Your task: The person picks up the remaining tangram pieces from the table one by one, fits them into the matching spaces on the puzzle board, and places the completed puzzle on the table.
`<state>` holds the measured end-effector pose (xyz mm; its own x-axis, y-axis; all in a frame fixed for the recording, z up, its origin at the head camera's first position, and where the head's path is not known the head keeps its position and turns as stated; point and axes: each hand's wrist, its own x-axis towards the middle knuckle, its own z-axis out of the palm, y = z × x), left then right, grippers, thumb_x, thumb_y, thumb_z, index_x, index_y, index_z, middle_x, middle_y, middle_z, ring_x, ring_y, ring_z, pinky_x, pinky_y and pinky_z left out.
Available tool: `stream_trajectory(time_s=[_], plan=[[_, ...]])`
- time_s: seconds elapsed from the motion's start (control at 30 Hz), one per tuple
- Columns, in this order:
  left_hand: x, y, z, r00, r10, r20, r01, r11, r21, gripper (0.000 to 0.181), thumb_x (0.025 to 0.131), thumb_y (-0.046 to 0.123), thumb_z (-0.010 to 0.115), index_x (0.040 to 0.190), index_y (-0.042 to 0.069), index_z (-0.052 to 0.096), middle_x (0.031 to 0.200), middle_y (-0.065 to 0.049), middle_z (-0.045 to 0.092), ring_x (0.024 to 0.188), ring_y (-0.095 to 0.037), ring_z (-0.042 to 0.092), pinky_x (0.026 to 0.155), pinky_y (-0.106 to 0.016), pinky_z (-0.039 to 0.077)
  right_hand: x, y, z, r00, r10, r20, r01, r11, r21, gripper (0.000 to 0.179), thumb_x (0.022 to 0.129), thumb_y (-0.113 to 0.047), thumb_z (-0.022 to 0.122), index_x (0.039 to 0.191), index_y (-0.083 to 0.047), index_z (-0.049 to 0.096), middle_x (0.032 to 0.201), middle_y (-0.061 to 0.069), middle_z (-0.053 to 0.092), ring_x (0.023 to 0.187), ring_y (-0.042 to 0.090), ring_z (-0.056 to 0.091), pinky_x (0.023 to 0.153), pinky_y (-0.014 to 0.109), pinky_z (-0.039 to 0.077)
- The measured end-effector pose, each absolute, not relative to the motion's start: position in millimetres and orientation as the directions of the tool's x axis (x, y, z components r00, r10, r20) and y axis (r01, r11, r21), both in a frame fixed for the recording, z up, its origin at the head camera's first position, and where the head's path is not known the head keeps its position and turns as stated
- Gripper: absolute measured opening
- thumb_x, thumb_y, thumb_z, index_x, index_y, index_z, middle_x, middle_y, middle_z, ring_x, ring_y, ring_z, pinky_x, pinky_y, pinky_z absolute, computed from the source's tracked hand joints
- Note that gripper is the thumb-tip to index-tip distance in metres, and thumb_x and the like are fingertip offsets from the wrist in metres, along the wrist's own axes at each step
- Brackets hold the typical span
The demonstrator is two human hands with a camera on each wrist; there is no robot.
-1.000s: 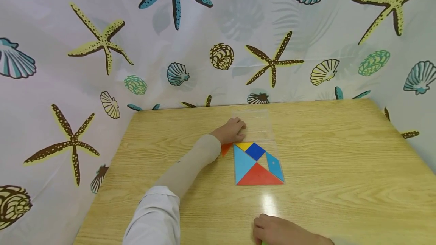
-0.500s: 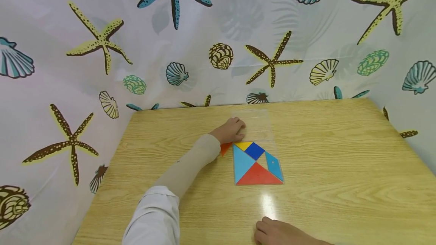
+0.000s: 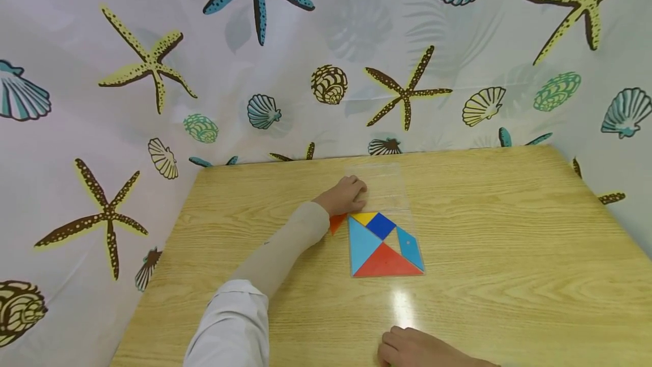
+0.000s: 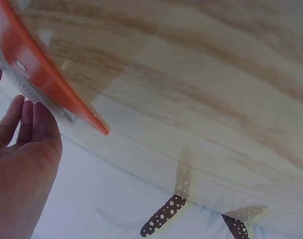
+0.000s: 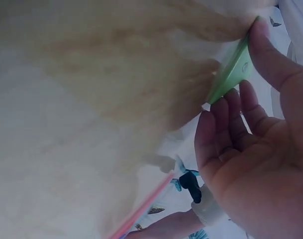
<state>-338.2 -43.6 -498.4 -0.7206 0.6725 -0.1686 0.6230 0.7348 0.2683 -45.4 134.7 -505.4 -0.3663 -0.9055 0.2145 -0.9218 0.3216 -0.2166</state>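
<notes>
My left hand (image 3: 343,195) rests with loosely bent fingers on the left edge of a clear plastic tray (image 3: 385,186). Partly under that wrist lies an orange triangular tangram piece (image 3: 337,222), which looms large with its small round stud in the left wrist view. Lower down, the tray bears a light blue triangle (image 3: 363,247), a red triangle (image 3: 386,262), a yellow triangle (image 3: 365,218), a dark blue square (image 3: 381,226) and a blue parallelogram (image 3: 410,248). Near the front edge, my right hand (image 3: 417,349) pinches a green tangram piece (image 5: 233,74) between thumb and fingertips.
A wood-grain table (image 3: 509,225) lies under everything. Behind and beside it hangs a white cloth (image 3: 295,61) printed with starfish and shells. Between the red triangle and the parallelogram is a bare wedge of tray.
My right hand has shifted slightly toward the front edge, and less of the green tangram piece shows in the head view. My left hand and the laid pieces stay where they were.
</notes>
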Motion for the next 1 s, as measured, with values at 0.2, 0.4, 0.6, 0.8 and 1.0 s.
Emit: stream_trajectory(time_s=[0.2, 0.4, 0.6, 0.8, 1.0], plan=[[-337, -45, -500, -0.720, 0.673, -0.167, 0.623, 0.734, 0.270, 0.040, 0.094, 0.033, 0.052, 0.127, 0.010, 0.049, 0.121, -0.004, 0.044, 0.105, -0.018, 0.038, 0.091, -0.025, 0.035, -48, 142, -498, -0.528, -0.849, -0.014, -0.612, 0.392, -0.687, 0.013, 0.092, -0.033, 0.054, 0.083, -0.024, 0.051, 0.075, -0.019, 0.038, 0.070, -0.006, 0.038, 0.060, 0.011, 0.035], [-337, -44, -500, -0.717, 0.676, -0.168, 0.628, 0.732, 0.265, 0.041, 0.095, 0.033, 0.051, 0.128, 0.011, 0.048, 0.122, -0.004, 0.044, 0.106, -0.018, 0.039, 0.092, -0.025, 0.035, -54, 152, -490, -0.575, -0.816, -0.068, -0.396, 0.349, -0.849, 0.009, 0.092, -0.016, 0.057, 0.087, -0.023, 0.054, 0.070, -0.019, 0.042, 0.065, -0.006, 0.045, 0.058, 0.017, 0.042], [-338, -43, -499, -0.718, 0.675, -0.169, 0.627, 0.733, 0.264, 0.041, 0.094, 0.033, 0.052, 0.128, 0.010, 0.048, 0.123, -0.005, 0.044, 0.108, -0.018, 0.039, 0.093, -0.025, 0.035, -66, 159, -482, -0.630, -0.777, 0.009, -0.467, 0.369, -0.804, 0.006, 0.090, -0.026, 0.061, 0.088, -0.023, 0.056, 0.078, -0.018, 0.050, 0.070, -0.004, 0.048, 0.062, 0.018, 0.044], [-339, -43, -499, -0.724, 0.671, -0.158, 0.624, 0.735, 0.266, 0.040, 0.094, 0.033, 0.053, 0.127, 0.010, 0.049, 0.122, -0.005, 0.045, 0.107, -0.019, 0.039, 0.093, -0.026, 0.035, -91, 169, -466, -0.745, -0.663, 0.077, -0.468, 0.437, -0.768, 0.005, 0.088, -0.016, 0.065, 0.091, -0.017, 0.061, 0.079, -0.014, 0.054, 0.070, 0.000, 0.051, 0.061, 0.020, 0.047], [-338, -44, -496, -0.720, 0.676, -0.157, 0.626, 0.730, 0.273, 0.039, 0.094, 0.031, 0.053, 0.126, 0.009, 0.049, 0.122, -0.006, 0.045, 0.107, -0.019, 0.040, 0.093, -0.026, 0.035, -115, 181, -447, -0.867, -0.493, 0.069, -0.365, 0.537, -0.761, 0.005, 0.086, -0.013, 0.067, 0.090, -0.012, 0.064, 0.079, -0.009, 0.059, 0.072, 0.005, 0.056, 0.064, 0.023, 0.049]])
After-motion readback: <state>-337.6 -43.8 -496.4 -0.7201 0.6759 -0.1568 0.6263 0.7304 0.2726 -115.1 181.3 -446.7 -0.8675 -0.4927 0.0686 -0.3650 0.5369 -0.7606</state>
